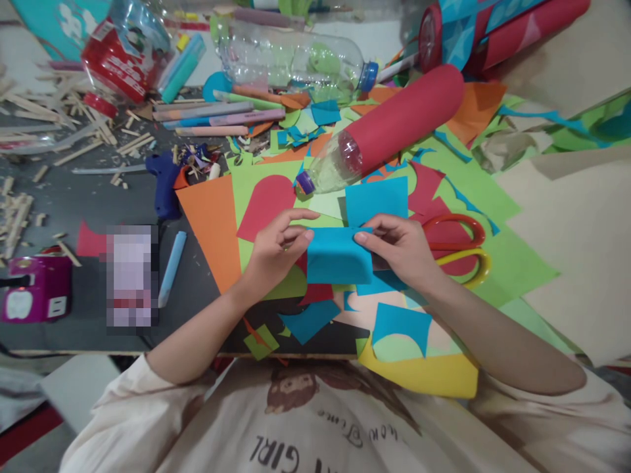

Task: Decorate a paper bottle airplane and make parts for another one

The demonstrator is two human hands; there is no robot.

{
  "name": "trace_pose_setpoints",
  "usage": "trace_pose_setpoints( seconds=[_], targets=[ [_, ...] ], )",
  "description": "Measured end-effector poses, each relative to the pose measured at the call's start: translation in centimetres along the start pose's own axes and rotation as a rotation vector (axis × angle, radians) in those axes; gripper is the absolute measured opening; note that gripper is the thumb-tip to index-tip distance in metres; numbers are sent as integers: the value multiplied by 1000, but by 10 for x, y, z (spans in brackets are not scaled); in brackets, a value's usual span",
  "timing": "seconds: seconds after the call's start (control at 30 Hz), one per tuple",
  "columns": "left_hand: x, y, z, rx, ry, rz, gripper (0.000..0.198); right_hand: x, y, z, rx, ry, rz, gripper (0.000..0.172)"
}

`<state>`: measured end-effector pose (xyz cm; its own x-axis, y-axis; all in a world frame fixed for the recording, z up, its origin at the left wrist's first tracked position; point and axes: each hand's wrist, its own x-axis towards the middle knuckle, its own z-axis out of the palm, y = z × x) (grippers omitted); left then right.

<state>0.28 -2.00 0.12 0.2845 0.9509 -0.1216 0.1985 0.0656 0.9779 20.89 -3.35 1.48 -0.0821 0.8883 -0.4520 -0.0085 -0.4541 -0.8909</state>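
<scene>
A small blue paper piece [339, 256] is held up between both hands over the paper pile, its top edge looking folded. My left hand [283, 246] pinches its upper left corner between thumb and fingers, the index finger stretched out above. At the upper right corner, my right hand [397, 243] grips it with thumb and fingers. Behind it lies a larger blue sheet [377, 197] on green paper [246, 190]. Scissors [476, 253] with red and yellow handles rest just right of my right hand. A bottle wrapped in red paper [409, 118] lies beyond the hands.
A blue glue gun [165, 184], a phone-like blurred object [132, 276], a blue marker [172, 269] and a purple box [37, 289] are on the left. Clear bottles [290, 59], markers [221, 115] and wood sticks [93, 112] lie farther back. Beige sheets [572, 243] cover the right.
</scene>
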Motion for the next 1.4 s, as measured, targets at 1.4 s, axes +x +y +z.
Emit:
trace_pose_setpoints(
  seconds=[1.4],
  targets=[
    [-1,-3,-3,196,28,117,24,0,1,-2,22,-45,0,47]
  ],
)
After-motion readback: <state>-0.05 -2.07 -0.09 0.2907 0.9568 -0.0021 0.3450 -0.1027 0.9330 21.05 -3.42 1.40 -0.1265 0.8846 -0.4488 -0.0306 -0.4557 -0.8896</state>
